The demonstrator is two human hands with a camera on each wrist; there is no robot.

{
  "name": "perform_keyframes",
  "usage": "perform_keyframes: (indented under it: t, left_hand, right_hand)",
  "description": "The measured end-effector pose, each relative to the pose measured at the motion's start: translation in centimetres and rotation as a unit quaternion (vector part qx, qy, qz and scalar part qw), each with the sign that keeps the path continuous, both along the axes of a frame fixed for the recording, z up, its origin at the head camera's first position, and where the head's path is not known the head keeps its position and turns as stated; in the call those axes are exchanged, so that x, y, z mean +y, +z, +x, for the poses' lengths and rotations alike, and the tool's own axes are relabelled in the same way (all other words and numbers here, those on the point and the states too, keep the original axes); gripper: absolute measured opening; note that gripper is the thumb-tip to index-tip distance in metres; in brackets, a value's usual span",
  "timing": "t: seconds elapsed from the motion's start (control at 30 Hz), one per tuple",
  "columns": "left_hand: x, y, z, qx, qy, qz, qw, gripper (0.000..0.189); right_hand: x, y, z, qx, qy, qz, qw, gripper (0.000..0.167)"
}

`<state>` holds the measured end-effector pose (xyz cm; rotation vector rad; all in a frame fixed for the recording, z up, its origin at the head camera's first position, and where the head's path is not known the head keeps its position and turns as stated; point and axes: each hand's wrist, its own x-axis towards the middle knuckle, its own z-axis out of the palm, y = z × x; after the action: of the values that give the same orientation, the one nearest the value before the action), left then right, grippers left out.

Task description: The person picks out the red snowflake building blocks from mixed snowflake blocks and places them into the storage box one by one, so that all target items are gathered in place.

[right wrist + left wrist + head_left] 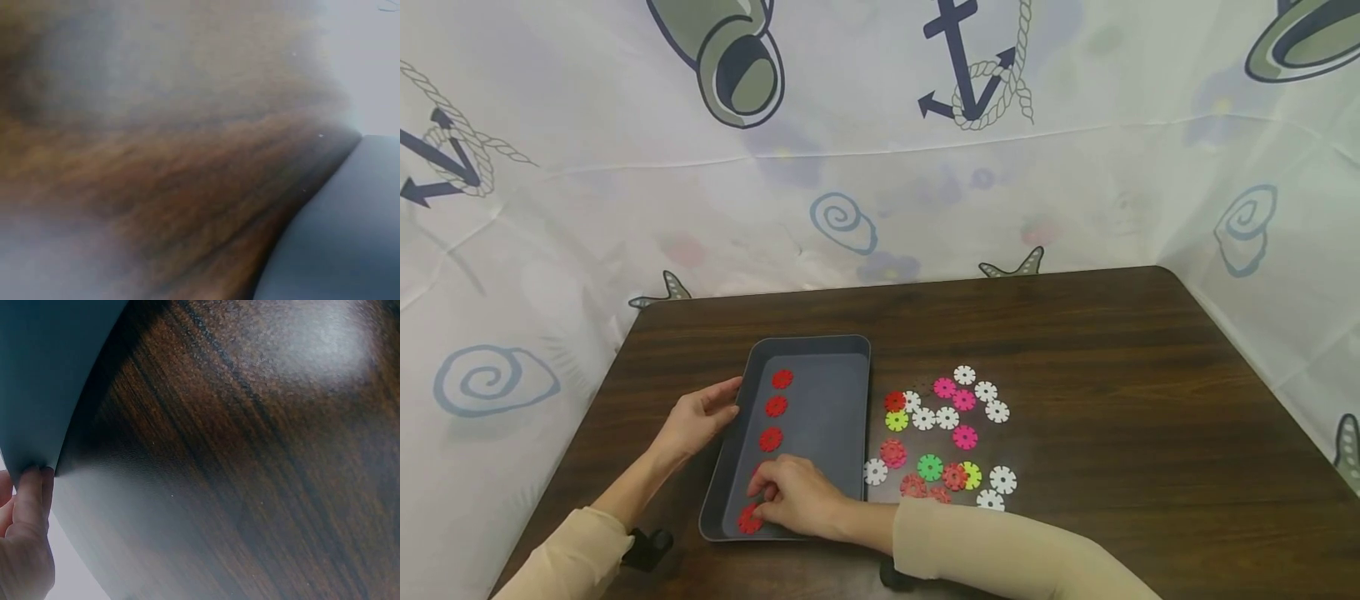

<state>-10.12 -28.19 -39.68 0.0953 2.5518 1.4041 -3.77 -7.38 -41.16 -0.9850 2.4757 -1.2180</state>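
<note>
Head: right hand is arching over the lowest red, slotted, plastic-looking disc, which is lying in the dark-grey rectangular tray near its lower-left corner. Thumb is touching it; can't tell if pinching. Suggest keeping it flat, matching the spacing of the red discs above, releasing without nudging neighbours. Left hand is bracing the tray's left side, loosely extended, grasping nothing.

Left wrist: fingers are resting against the tray's outer wall; light pressure should do.

Right wrist: blurred; tray edge is showing, grip isn't.

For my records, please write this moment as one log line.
left hand: touches tray; right hand: at red disc in tray; more discs: scattered on table
</note>
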Motion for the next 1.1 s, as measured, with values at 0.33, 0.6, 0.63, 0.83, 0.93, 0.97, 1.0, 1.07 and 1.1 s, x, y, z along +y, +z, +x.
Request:
perform_keyframes:
  t: [0.33, 0.6, 0.63, 0.83, 0.93, 0.97, 1.0, 1.07, 1.1]
  left_hand:
    - [-0.1, -0.1, 0.0, 0.001, 0.001, -0.012, 0.9999, 0.051]
    - [-0.2, -0.4, 0.0, 0.005, 0.003, -0.01, 0.9999, 0.051]
    - [-0.2, -0.4, 0.0, 0.007, 0.003, -0.011, 0.9999, 0.051]
    - [-0.1, -0.3, -0.1, 0.01, 0.004, -0.008, 0.9999, 0.051]
    - [0.0, -0.2, 0.0, 0.01, 0.005, -0.008, 0.9999, 0.051]
    - [0.0, -0.2, 0.0, 0.009, 0.005, -0.008, 0.9999, 0.051]
    - [0.0, -0.2, 0.0, 0.008, 0.005, -0.009, 0.9999, 0.051]
    - [0.0, -0.1, 0.0, 0.007, 0.006, -0.009, 0.9999, 0.051]
    - [0.0, -0.1, 0.0, 0.006, 0.007, -0.009, 0.9999, 0.051]
  right_hand:
    - [1.9, 1.6, 0.0, -0.071, -0.007, -0.051, 0.9962, 0.015]
    - [4.2, 2.4, -0.3, -0.088, -0.02, -0.104, 0.9905, 0.012]
    - [4.6, 2.5, -0.4, -0.082, -0.022, -0.11, 0.9903, 0.012]
    - [7.3, 2.7, -1.4, -0.035, -0.045, -0.134, 0.9894, 0.012]
    - [8.7, 2.8, -1.9, -0.073, -0.068, -0.133, 0.9861, 0.012]
    - [9.1, 2.8, -2.1, -0.084, -0.074, -0.132, 0.985, 0.012]
    - [9.5, 2.8, -2.2, -0.094, -0.081, -0.131, 0.9836, 0.013]
    - [10.3, 2.8, -2.4, -0.112, -0.094, -0.13, 0.9807, 0.015]
    - [10.7, 2.8, -2.5, -0.119, -0.098, -0.132, 0.9792, 0.016]
